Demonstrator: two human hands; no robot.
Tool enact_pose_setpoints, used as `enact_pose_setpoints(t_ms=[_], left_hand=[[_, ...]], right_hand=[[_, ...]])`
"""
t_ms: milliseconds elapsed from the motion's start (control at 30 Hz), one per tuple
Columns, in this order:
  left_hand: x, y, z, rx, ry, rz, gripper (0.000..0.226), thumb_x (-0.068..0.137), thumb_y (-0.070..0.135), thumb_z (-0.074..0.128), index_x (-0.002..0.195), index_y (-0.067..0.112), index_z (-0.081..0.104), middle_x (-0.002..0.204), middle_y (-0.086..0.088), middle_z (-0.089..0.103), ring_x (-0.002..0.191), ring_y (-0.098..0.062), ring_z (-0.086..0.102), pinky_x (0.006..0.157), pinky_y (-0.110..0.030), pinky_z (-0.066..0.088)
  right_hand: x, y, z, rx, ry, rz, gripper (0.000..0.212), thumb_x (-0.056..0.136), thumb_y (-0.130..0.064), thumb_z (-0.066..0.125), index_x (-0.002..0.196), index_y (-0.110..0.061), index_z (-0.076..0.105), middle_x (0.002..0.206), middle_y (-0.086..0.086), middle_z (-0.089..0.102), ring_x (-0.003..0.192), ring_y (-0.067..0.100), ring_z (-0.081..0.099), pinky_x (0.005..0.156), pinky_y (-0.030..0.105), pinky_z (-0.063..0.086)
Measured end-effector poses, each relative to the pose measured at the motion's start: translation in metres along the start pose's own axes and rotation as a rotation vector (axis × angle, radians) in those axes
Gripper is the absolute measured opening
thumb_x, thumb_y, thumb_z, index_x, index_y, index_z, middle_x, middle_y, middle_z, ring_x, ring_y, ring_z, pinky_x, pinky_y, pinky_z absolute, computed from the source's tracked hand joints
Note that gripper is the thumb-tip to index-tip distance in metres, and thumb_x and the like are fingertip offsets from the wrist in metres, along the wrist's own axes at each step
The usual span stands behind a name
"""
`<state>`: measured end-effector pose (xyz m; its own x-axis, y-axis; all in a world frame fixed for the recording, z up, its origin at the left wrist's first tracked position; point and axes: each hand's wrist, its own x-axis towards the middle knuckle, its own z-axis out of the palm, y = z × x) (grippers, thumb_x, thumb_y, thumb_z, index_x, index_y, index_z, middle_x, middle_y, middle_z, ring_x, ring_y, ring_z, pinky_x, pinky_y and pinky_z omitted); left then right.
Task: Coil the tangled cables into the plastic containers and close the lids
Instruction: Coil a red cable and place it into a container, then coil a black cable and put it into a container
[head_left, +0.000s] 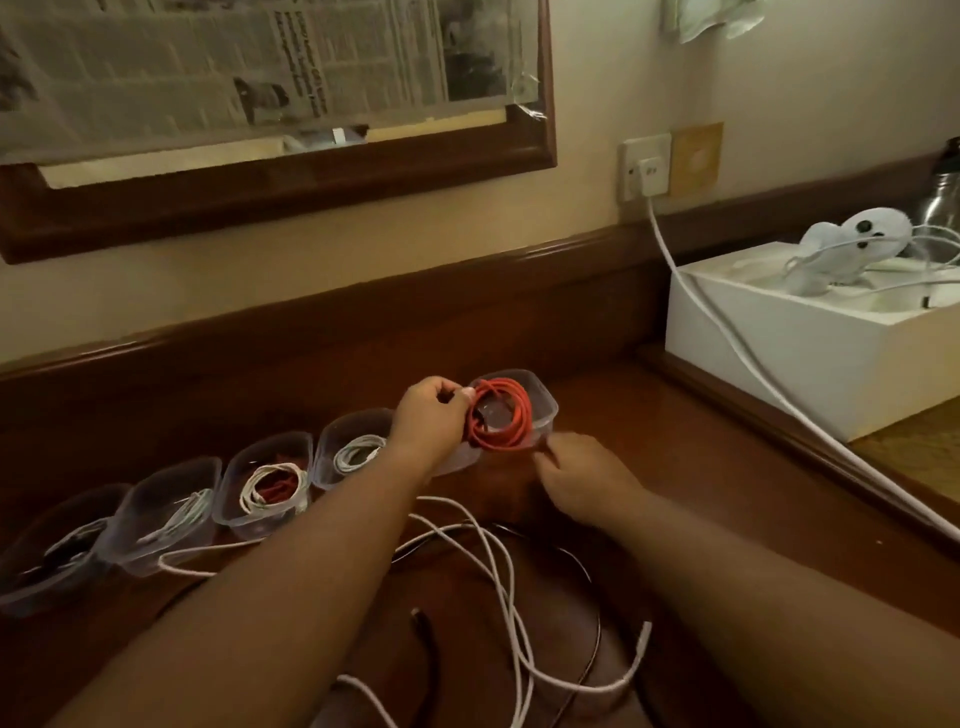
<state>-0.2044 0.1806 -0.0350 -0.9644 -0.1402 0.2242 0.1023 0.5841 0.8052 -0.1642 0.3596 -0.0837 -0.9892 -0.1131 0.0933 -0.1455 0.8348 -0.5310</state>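
Note:
A coiled red cable (506, 415) sits in the rightmost clear plastic container (543, 402) on the wooden desk. My left hand (428, 415) pinches the coil's left side at the container's rim. My right hand (582, 478) touches the container's near right corner with curled fingers. To the left runs a row of open containers: one with a white cable (356, 454), one with a white and a red cable (272, 488), one with a white cable (171, 519), one with a dark cable (57, 556). Loose white cables (498, 587) and a black cable (597, 623) lie tangled in front of me.
A white box (810, 364) with a pale plush toy (852, 239) and cords stands at the right. A thick white cord (737, 353) runs from the wall socket (644, 166) across the desk's right side. A framed mirror hangs above, and a metal bottle (943, 197) stands far right.

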Motion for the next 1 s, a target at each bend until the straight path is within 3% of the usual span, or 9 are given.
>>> enact_pose_setpoints(t_ms=[100, 200, 267, 333, 500, 633, 767, 867, 1000], left_hand=[[0.036, 0.001, 0.027, 0.136, 0.048, 0.043, 0.013, 0.096, 0.031, 0.060, 0.090, 0.019, 0.059, 0.084, 0.004, 0.059, 0.073, -0.011, 0.055, 0.058, -0.025, 0.039], [0.063, 0.000, 0.049, 0.223, 0.082, 0.027, 0.013, 0.097, 0.034, 0.060, 0.094, 0.022, 0.059, 0.091, 0.002, 0.062, 0.079, -0.014, 0.057, 0.059, -0.025, 0.040], [0.077, -0.005, 0.059, 0.332, 0.098, 0.012, 0.015, 0.097, 0.041, 0.057, 0.096, 0.026, 0.059, 0.093, 0.003, 0.064, 0.088, -0.019, 0.060, 0.076, -0.035, 0.048], [0.089, -0.011, 0.068, 0.427, 0.091, 0.010, 0.018, 0.097, 0.045, 0.055, 0.096, 0.027, 0.060, 0.094, 0.003, 0.066, 0.093, -0.021, 0.059, 0.089, -0.040, 0.040], [0.101, -0.017, 0.082, 0.696, -0.048, 0.022, 0.028, 0.096, 0.050, 0.052, 0.104, 0.027, 0.067, 0.102, 0.000, 0.069, 0.106, -0.025, 0.058, 0.093, -0.045, 0.034], [0.102, -0.019, 0.084, 0.884, -0.047, 0.123, 0.038, 0.096, 0.052, 0.051, 0.113, 0.023, 0.068, 0.117, -0.005, 0.062, 0.117, -0.029, 0.046, 0.095, -0.046, 0.038], [0.090, -0.020, 0.073, 0.671, -0.064, 0.128, 0.035, 0.097, 0.049, 0.051, 0.115, 0.023, 0.067, 0.122, -0.004, 0.055, 0.117, -0.028, 0.047, 0.096, -0.046, 0.045], [0.063, -0.015, 0.054, 0.391, -0.171, 0.141, 0.022, 0.096, 0.045, 0.056, 0.101, 0.027, 0.067, 0.106, 0.003, 0.064, 0.099, -0.018, 0.060, 0.078, -0.036, 0.054], [-0.015, -0.003, 0.018, 0.398, -0.285, 0.274, 0.013, 0.094, 0.038, 0.062, 0.088, 0.028, 0.069, 0.086, 0.011, 0.067, 0.083, -0.011, 0.063, 0.076, -0.036, 0.054]], right_hand=[[0.016, 0.023, 0.020, -0.157, -0.084, -0.073, 0.040, 0.098, -0.046, 0.038, 0.122, -0.019, 0.054, 0.131, 0.007, 0.056, 0.124, 0.027, 0.050, 0.109, 0.046, 0.037], [0.021, 0.033, 0.033, -0.233, -0.124, -0.120, 0.058, 0.100, -0.051, 0.034, 0.149, -0.020, 0.034, 0.160, 0.003, 0.027, 0.150, 0.021, 0.018, 0.122, 0.044, 0.009], [0.022, 0.036, 0.037, -0.244, -0.107, -0.140, 0.062, 0.100, -0.053, 0.032, 0.153, -0.022, 0.026, 0.163, 0.001, 0.019, 0.151, 0.018, 0.011, 0.122, 0.043, 0.004], [0.024, 0.038, 0.038, -0.236, -0.098, -0.149, 0.062, 0.100, -0.053, 0.031, 0.153, -0.023, 0.026, 0.163, 0.001, 0.019, 0.151, 0.018, 0.011, 0.121, 0.042, 0.003], [0.025, 0.039, 0.038, -0.252, -0.086, -0.159, 0.061, 0.100, -0.053, 0.032, 0.152, -0.023, 0.025, 0.162, 0.000, 0.020, 0.150, 0.018, 0.012, 0.121, 0.042, 0.002], [0.025, 0.039, 0.037, -0.234, -0.071, -0.167, 0.059, 0.100, -0.053, 0.034, 0.151, -0.024, 0.028, 0.160, 0.000, 0.024, 0.149, 0.018, 0.015, 0.121, 0.042, 0.003], [0.022, 0.037, 0.035, -0.217, -0.075, -0.159, 0.058, 0.100, -0.051, 0.035, 0.150, -0.023, 0.030, 0.160, 0.001, 0.026, 0.149, 0.018, 0.017, 0.121, 0.041, 0.005], [0.025, 0.036, 0.031, -0.160, -0.084, -0.143, 0.055, 0.096, -0.051, 0.041, 0.144, -0.024, 0.041, 0.152, 0.001, 0.038, 0.143, 0.021, 0.030, 0.119, 0.043, 0.016], [0.022, 0.036, 0.019, 0.026, -0.127, -0.093, 0.035, 0.096, -0.043, 0.053, 0.124, -0.024, 0.060, 0.132, -0.001, 0.057, 0.125, 0.019, 0.049, 0.116, 0.044, 0.026]])
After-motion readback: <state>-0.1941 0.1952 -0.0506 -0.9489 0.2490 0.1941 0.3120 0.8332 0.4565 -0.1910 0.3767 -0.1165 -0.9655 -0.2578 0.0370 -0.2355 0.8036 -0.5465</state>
